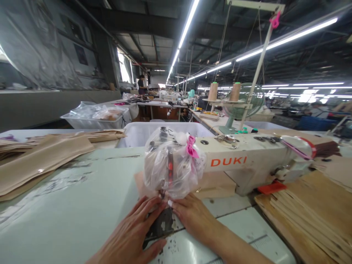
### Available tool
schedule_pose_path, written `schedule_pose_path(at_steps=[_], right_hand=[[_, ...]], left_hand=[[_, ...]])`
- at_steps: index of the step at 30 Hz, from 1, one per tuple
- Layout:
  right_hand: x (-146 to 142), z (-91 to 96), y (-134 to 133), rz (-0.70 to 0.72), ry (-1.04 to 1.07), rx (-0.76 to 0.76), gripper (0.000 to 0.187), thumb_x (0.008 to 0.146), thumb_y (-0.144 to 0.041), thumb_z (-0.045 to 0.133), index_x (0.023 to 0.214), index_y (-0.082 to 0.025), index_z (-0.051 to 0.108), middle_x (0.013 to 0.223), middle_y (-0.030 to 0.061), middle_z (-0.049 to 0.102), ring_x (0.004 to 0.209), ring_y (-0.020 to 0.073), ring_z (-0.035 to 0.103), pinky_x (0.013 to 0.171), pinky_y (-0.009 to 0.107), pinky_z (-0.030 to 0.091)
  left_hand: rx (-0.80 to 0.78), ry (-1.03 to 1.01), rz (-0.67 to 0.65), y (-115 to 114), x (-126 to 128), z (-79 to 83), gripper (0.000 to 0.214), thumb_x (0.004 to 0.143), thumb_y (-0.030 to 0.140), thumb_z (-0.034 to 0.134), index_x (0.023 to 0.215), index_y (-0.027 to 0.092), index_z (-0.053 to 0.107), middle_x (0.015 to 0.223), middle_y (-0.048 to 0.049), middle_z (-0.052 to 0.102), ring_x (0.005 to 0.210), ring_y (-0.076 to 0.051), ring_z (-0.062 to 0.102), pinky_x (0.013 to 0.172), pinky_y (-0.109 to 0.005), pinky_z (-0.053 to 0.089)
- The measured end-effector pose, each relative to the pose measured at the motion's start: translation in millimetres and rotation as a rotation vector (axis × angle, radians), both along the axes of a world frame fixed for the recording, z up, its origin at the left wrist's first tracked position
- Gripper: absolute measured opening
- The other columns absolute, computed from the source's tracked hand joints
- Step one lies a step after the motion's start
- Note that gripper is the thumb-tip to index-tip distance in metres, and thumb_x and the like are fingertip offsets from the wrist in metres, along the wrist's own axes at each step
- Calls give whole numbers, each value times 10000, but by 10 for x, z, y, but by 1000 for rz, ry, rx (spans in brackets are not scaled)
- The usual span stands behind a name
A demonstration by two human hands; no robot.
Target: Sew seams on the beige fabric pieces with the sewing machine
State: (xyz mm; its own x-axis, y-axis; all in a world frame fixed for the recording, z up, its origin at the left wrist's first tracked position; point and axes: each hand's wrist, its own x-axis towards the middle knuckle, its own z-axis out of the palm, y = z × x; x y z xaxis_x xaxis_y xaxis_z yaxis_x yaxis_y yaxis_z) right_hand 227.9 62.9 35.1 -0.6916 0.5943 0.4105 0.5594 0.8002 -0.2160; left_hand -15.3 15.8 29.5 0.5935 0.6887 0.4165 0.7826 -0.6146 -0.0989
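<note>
My left hand (134, 229) lies on the sewing machine bed with fingers stretched forward and thumb spread apart. Its fingertips reach the needle area (162, 193) from the left. From the right, my right hand (194, 214) rests low beside the presser foot, fingers extended and partly hidden under a clear plastic cover (154, 168). One of its fingertips carries a white wrap (169, 203). Tan material (217, 184) lies beneath the machine arm and also shows left of the needle. The off-white sewing machine (258, 156) is marked DUKI. A pink bow (191, 146) is fixed to the plastic cover.
Stacked tan pieces lie left (55, 157) and right (316, 212). A white bin (165, 126) stands behind the machine. Farther back are thread cones (213, 91), a green fan (233, 113) and a plastic-filled tub (96, 119). A person (141, 84) stands in the distance.
</note>
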Motion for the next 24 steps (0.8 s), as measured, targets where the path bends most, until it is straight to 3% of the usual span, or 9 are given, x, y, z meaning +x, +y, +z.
schedule_pose_path(at_steps=[6, 12, 24], right_hand=[[-17, 120, -17, -19, -23, -67, 424, 1005, -203, 503, 1423, -273, 506, 1287, 41, 647, 1296, 202, 512, 1148, 387, 356], [-30, 142, -41, -29, -24, -110, 427, 1009, -200, 497, 1429, -278, 496, 1402, 34, 565, 1344, 214, 457, 1174, 400, 310], [-59, 96, -49, -66, -74, -28, 367, 1006, -204, 499, 1371, -226, 542, 1415, 46, 553, 1322, 214, 470, 1158, 373, 332]], left_hand=[[86, 19, -33, 4, 41, 84, 797, 897, 595, 540, 1557, 257, 249, 1486, -110, 476, 1279, -343, 548, 959, -466, 571], [52, 12, -46, 10, 58, 130, 798, 902, 591, 541, 1563, 278, 221, 1472, -92, 502, 1282, -325, 551, 993, -462, 549], [-227, -30, 27, 25, 32, 111, 709, 931, 617, 487, 1543, 340, 259, 1563, -50, 381, 1418, -309, 384, 1161, -536, 345]])
